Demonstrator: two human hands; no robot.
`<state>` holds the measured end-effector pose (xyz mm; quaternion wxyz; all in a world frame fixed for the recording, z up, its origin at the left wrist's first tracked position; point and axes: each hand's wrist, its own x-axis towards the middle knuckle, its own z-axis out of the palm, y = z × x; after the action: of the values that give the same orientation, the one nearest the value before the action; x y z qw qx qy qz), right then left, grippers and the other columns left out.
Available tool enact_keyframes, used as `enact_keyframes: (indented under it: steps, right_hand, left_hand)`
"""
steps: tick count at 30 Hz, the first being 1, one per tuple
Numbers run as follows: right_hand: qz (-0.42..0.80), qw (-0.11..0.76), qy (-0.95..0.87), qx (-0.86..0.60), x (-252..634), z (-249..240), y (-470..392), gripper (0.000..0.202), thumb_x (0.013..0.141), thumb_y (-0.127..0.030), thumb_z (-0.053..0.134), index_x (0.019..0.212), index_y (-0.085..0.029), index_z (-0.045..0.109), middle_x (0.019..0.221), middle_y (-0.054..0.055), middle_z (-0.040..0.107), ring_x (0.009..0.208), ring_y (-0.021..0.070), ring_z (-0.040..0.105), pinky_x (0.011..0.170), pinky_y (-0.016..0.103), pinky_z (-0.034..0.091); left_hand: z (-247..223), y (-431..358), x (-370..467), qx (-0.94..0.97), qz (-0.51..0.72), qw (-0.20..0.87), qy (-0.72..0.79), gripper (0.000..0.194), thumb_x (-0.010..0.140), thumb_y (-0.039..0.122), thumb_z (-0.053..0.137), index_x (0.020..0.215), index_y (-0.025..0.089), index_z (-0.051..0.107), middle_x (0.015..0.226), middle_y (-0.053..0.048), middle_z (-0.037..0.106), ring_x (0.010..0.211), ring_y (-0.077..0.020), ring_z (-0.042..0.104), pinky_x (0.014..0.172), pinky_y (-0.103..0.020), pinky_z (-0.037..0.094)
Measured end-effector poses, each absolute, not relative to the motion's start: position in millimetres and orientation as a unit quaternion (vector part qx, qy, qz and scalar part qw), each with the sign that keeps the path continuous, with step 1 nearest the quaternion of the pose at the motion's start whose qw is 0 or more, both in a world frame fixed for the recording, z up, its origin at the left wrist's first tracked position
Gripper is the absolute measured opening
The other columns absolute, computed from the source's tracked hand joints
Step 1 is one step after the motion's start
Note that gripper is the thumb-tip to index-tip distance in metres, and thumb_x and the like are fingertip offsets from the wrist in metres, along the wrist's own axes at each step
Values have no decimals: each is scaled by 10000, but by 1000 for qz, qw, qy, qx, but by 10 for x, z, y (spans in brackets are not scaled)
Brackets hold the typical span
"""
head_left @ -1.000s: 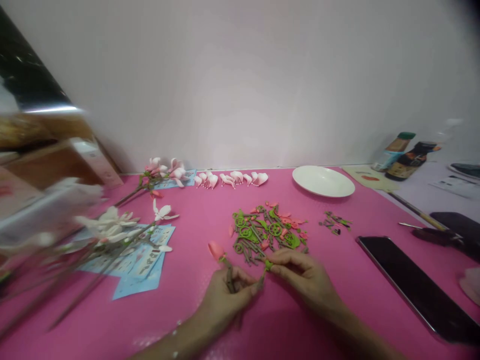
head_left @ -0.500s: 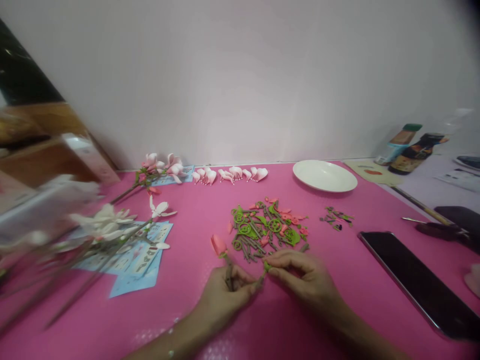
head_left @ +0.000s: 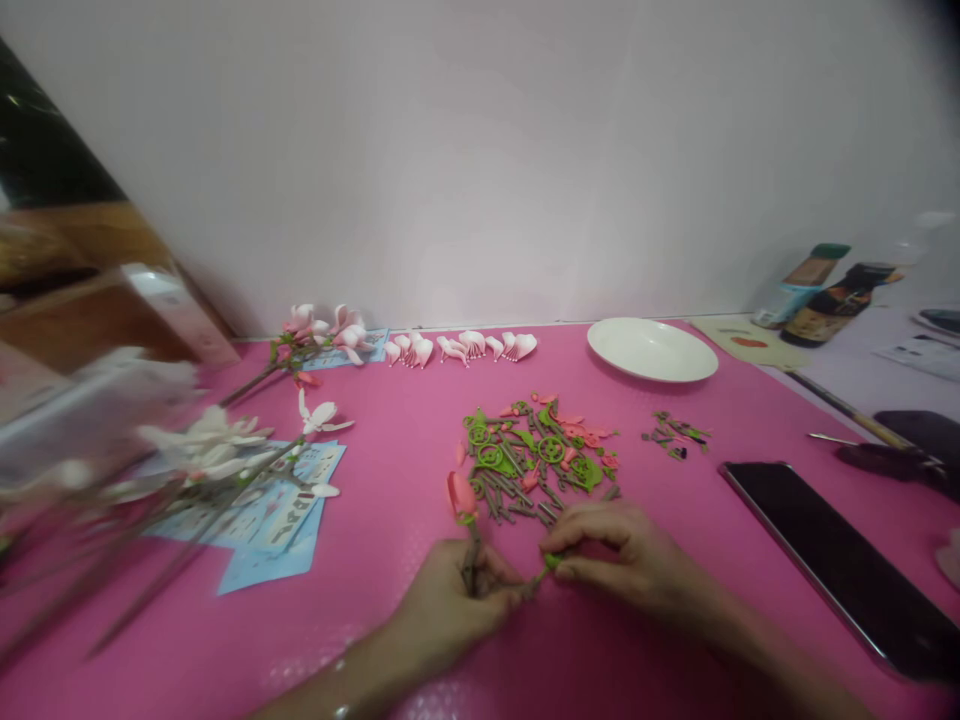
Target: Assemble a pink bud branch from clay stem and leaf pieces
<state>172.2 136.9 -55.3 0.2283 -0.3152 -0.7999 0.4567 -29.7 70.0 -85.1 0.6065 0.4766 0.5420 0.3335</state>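
Note:
My left hand [head_left: 465,592] is closed around a brown toy flower stem [head_left: 471,562], topped by a coral-pink bud [head_left: 461,496]. Between the thumb and fingers of my right hand [head_left: 611,550] is a small green plastic piece [head_left: 553,562]. It meets the tip of a brown side twig at my left fingertips; whether the two are joined I cannot make out. Just beyond both hands lies a loose pile of green, brown and coral plastic parts [head_left: 525,455].
A white plate [head_left: 652,350] and rows of pink petals [head_left: 472,346] line the wall. On the left, white flower stems [head_left: 217,450] rest over blue printed sheets [head_left: 277,560]. At right lie a phone [head_left: 832,560], a small parts heap [head_left: 675,434] and bottles [head_left: 832,306].
Both hands have shifted slightly to the right. The bud on the stem stands more upright, and the green piece has moved right and a little nearer to me.

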Motion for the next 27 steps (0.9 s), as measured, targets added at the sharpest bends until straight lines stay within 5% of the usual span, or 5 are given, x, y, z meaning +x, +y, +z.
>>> enact_keyframes:
  steps: [12, 22, 27]
  right_hand:
    - [481, 195, -783, -343, 1744, -539, 1354, 99, 718, -265, 717, 777, -185, 720, 741, 29, 724, 679, 150, 659, 626, 240, 501]
    - [479, 114, -781, -384, 1642, -537, 1281, 137, 756, -249, 652, 678, -153, 710, 600, 2, 660, 538, 95, 546, 476, 177, 364]
    - [485, 136, -782, -366, 1682, -466, 1270, 148, 793, -293, 633, 816, -162, 699, 734, 22, 686, 675, 134, 603, 594, 218, 454]
  left_hand:
    - [-798, 693, -305, 490, 300, 622, 533, 241, 653, 339, 654, 640, 103, 607, 474, 46, 447, 433, -65, 323, 427, -226, 211]
    - [-757, 680, -288, 524, 285, 601, 532, 204, 663, 303, 626, 636, 102, 606, 472, 59, 394, 447, -68, 294, 437, -237, 196]
    - [-768, 684, -296, 504, 300, 614, 529, 225, 660, 319, 638, 667, 95, 615, 465, 64, 396, 437, -66, 293, 437, -236, 197]
